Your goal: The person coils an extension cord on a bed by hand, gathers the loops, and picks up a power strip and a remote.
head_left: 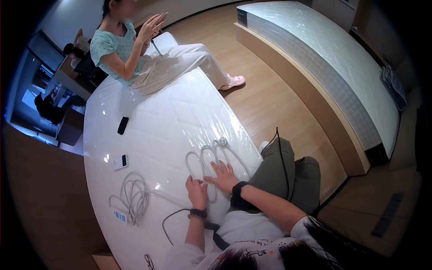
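Observation:
A white extension cord (pixel 188 158) lies in loose loops on the plastic-wrapped mattress, close to my knees. Its plug (pixel 222 141) rests at the far end of these loops. My left hand (pixel 197 190) is closed, fingers curled around a strand at the near side of the loops. Beside it, my right hand (pixel 222 177) lies with fingers spread over the strands. Further left, more of the cord sits in a bundled coil (pixel 143 192), with the power strip (pixel 120 216) and its blue-marked sockets at the coil's lower left.
A white device with a dark display (pixel 121 162) and a black case (pixel 123 125) lie on the mattress (pixel 157 121). Another person (pixel 121 58) sits on its far edge. A second wrapped mattress (pixel 315 40) stands across the wooden floor (pixel 270 99). A thin black cable (pixel 167 220) lies near my left wrist.

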A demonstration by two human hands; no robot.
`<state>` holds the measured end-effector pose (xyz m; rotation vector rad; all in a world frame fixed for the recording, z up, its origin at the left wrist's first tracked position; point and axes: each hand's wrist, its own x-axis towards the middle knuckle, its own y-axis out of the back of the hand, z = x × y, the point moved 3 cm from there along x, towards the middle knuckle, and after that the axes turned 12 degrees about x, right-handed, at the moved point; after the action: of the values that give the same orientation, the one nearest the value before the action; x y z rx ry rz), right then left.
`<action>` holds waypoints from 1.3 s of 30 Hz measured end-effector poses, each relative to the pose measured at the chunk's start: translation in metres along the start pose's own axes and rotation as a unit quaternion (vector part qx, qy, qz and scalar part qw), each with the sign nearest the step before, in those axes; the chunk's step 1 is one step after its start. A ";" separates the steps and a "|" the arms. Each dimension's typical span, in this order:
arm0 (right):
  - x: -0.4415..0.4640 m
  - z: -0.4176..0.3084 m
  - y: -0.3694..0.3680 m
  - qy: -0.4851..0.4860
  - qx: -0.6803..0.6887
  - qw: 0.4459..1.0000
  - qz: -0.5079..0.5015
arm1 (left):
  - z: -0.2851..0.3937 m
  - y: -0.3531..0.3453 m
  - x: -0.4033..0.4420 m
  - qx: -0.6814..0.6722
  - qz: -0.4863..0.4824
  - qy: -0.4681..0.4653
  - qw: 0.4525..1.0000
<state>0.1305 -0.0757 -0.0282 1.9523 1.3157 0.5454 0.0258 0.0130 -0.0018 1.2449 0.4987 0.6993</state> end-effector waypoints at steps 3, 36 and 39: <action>0.001 0.005 -0.007 0.001 -0.002 1.000 0.013 | 0.002 -0.002 -0.001 0.031 0.010 -0.018 0.999; 0.001 -0.009 0.010 0.108 -0.060 0.992 -0.019 | 0.014 -0.007 0.002 0.138 0.011 -0.003 0.990; 0.001 -0.008 0.007 0.104 -0.064 0.992 -0.015 | 0.011 -0.013 0.000 0.128 -0.006 -0.014 0.992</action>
<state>0.1298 -0.0733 -0.0176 1.8069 1.3983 0.8167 0.0358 0.0036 -0.0114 1.4888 0.5853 0.6203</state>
